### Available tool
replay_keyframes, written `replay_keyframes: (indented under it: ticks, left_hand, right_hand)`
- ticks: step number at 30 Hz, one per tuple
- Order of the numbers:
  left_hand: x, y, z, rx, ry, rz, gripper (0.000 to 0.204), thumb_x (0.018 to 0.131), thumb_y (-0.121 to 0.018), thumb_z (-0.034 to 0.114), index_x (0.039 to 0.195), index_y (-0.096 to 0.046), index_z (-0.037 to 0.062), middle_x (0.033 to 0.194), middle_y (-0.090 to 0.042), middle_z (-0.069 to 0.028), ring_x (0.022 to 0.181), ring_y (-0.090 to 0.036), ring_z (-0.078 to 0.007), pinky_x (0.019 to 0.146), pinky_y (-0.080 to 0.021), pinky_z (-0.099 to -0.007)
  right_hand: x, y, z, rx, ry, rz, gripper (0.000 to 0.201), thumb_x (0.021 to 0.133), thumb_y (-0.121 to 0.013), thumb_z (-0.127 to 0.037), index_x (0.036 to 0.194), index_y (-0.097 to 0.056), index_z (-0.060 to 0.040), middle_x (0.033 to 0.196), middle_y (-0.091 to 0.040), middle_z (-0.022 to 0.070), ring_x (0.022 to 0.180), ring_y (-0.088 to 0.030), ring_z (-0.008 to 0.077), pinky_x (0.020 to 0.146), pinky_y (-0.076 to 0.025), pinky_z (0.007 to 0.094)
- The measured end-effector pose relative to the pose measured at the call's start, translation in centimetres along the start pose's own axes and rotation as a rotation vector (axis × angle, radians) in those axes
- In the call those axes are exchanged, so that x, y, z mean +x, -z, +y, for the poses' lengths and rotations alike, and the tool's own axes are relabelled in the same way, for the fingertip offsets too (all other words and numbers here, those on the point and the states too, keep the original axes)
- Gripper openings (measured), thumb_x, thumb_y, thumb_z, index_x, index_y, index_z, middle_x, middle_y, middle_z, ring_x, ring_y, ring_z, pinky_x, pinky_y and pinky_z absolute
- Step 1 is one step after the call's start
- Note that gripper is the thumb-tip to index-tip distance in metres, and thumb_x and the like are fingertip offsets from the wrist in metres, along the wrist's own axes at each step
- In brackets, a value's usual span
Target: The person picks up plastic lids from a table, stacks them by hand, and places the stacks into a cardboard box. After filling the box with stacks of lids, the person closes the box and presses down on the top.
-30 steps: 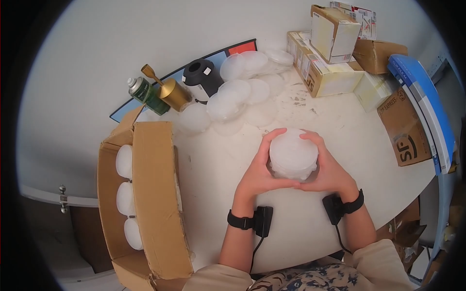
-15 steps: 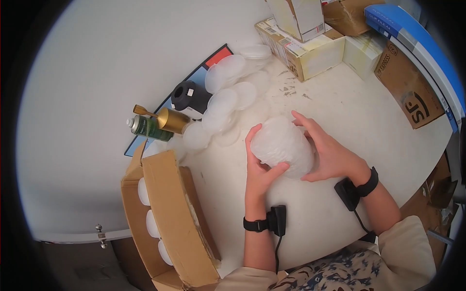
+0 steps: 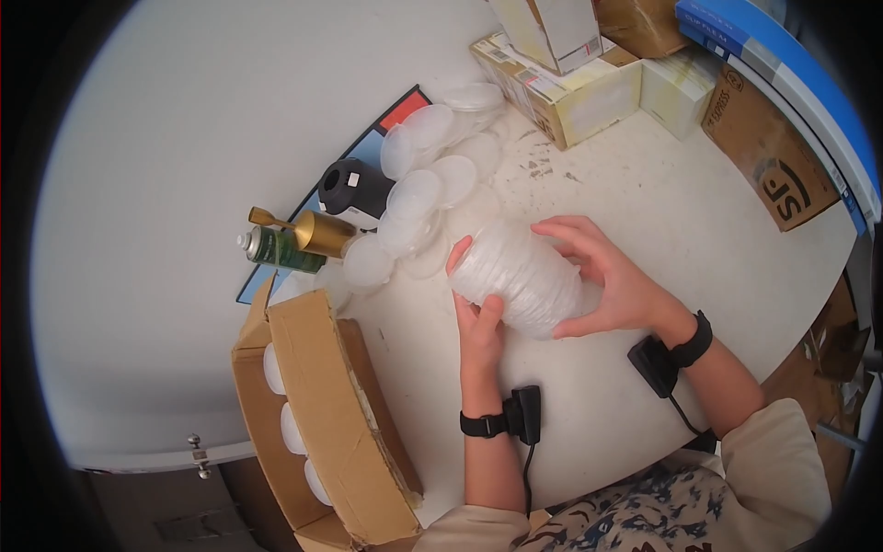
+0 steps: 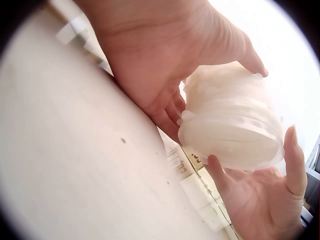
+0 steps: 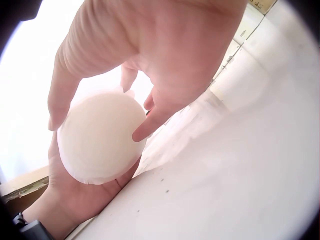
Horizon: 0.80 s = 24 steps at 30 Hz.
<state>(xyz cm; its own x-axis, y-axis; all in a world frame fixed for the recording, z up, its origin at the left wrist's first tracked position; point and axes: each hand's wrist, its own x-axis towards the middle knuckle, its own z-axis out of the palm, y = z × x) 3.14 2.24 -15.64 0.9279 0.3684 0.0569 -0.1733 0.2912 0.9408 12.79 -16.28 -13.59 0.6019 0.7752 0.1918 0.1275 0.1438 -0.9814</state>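
A stack of translucent white round plastic lids [image 3: 520, 281] is held between both hands above the table, tilted so its ridged side shows in the head view. My left hand [image 3: 480, 333] grips its left end, thumb on the near side and fingers behind. My right hand [image 3: 618, 281] holds the other end with thumb and fingers spread around the rim. The left wrist view shows the layered edges of the stack [image 4: 230, 120] with small tabs. A smooth round end face of the stack [image 5: 102, 137] appears in the right wrist view.
On the left stands an open cardboard box [image 3: 345, 423] with white round lids inside. Loose lids [image 3: 414, 198] lie piled at the back, beside a black device [image 3: 354, 191], a gold container [image 3: 322, 233] and a green spray can [image 3: 290, 248]. Cartons [image 3: 570, 92] are stacked at back right.
The stack has tipped from its round face up to lying sideways, and both hands have shifted to its ends. The head view has also turned, moving the surroundings in the frame.
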Motion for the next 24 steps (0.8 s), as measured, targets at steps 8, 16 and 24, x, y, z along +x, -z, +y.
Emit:
replay_keyframes:
  ticks: [8, 16, 24]
  left_hand:
    - [-0.4, 1.0, -0.7, 0.009, 0.038, 0.033, 0.087, 0.088, -0.06, 0.058, 0.147, -0.028, 0.0035, 0.144, -0.043, -0.0139, 0.131, -0.045, -0.0299, 0.107, -0.04, -0.0455]
    - [-0.5, 1.7, -1.2, -0.009, 0.042, -0.039, 0.094, 0.082, -0.065, 0.061, 0.145, -0.03, -0.0002, 0.139, -0.047, -0.0174, 0.127, -0.051, -0.0317, 0.103, -0.046, -0.0448]
    - [-0.4, 0.4, 0.4, -0.053, 0.067, -0.057, 0.096, 0.07, -0.076, 0.055, 0.14, -0.036, 0.0036, 0.131, -0.05, -0.0109, 0.125, -0.049, -0.0226, 0.105, -0.039, -0.0382]
  right_hand:
    - [0.1, -0.1, 0.0, 0.138, -0.058, 0.029, 0.106, 0.061, -0.087, -0.009, 0.15, -0.031, -0.0153, 0.145, -0.031, 0.0072, 0.121, -0.049, 0.0242, 0.1, -0.046, 0.0382]
    - [0.1, 0.0, -0.7, -0.019, -0.07, 0.072, 0.103, 0.06, -0.085, -0.003, 0.149, -0.034, -0.014, 0.138, -0.042, 0.0047, 0.101, -0.057, 0.0138, 0.082, -0.049, 0.0264]
    - [0.3, -0.2, -0.9, -0.009, -0.068, 0.056, 0.094, 0.062, -0.084, -0.004, 0.145, -0.041, -0.0122, 0.136, -0.044, 0.0043, 0.101, -0.055, 0.0141, 0.087, -0.05, 0.0282]
